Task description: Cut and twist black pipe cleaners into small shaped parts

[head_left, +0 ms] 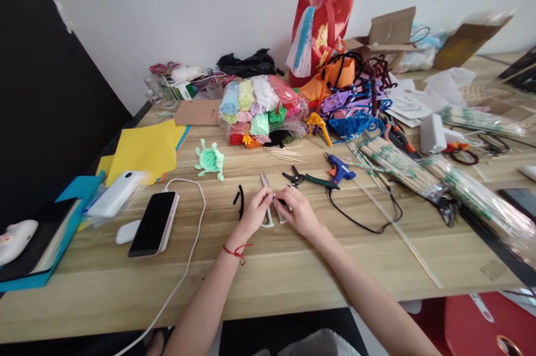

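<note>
Both hands meet above the wooden table near its middle. My left hand (256, 210) is closed, its thumb and fingertips pinched at one end of a small dark piece. My right hand (298, 210) is closed too, with a short black pipe cleaner (285, 205) showing at its fingers. Under the hands lies a pair of scissors (268, 223) with pale handles, partly hidden. Left of my left hand are cut black pipe cleaner pieces (241, 202). A mint-green fuzzy pipe cleaner figure (210, 160) stands farther back. Beyond my right hand rest dark-handled pliers (296, 177).
A blue glue gun (340, 169) with its cord and a clear glue stick (397, 233) lie right. Behind are bagged coloured pipe cleaners (259, 113), thin sticks (285, 153) and a red bag (322, 27). Left are a phone (153, 224), white cable (193, 244) and yellow sheets (144, 149).
</note>
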Demonstrator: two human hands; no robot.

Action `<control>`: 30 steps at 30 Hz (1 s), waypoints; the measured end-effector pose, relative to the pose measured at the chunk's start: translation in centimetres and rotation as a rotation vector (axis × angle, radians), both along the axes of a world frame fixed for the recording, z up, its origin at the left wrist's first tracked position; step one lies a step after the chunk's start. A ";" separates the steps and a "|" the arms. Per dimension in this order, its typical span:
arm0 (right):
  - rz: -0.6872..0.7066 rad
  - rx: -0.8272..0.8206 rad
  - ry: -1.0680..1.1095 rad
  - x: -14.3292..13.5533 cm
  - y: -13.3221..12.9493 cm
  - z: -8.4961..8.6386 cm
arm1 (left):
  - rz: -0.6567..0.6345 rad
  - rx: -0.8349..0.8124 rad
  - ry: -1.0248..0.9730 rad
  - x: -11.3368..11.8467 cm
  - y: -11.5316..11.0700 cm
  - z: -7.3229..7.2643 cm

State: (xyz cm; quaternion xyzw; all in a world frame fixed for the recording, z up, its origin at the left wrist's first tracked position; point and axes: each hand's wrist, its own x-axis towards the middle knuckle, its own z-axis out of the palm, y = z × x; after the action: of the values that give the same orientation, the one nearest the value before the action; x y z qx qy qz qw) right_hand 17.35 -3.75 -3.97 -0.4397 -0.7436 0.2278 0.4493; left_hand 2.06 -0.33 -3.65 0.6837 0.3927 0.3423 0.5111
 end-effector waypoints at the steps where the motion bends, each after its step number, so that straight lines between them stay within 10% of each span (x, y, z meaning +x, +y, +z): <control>1: -0.003 -0.009 0.009 0.0 0.1 0.0 | -0.003 -0.015 -0.015 0.0 0.1 0.0; 14: 0.030 -0.548 0.547 0.4 0.9 0.5 | 0.115 0.101 -0.069 -0.1 0.2 0.0; 30: 0.338 -0.803 0.595 1.3 0.9 1.0 | -0.285 -0.221 -0.126 -1.7 0.6 1.7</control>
State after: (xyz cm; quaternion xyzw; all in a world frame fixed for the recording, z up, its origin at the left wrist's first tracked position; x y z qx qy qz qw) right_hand 18.64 -2.85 -2.98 -0.3675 -0.4986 0.6790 0.3941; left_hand 0.39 0.24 -1.98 0.6492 0.2944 0.2634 0.6500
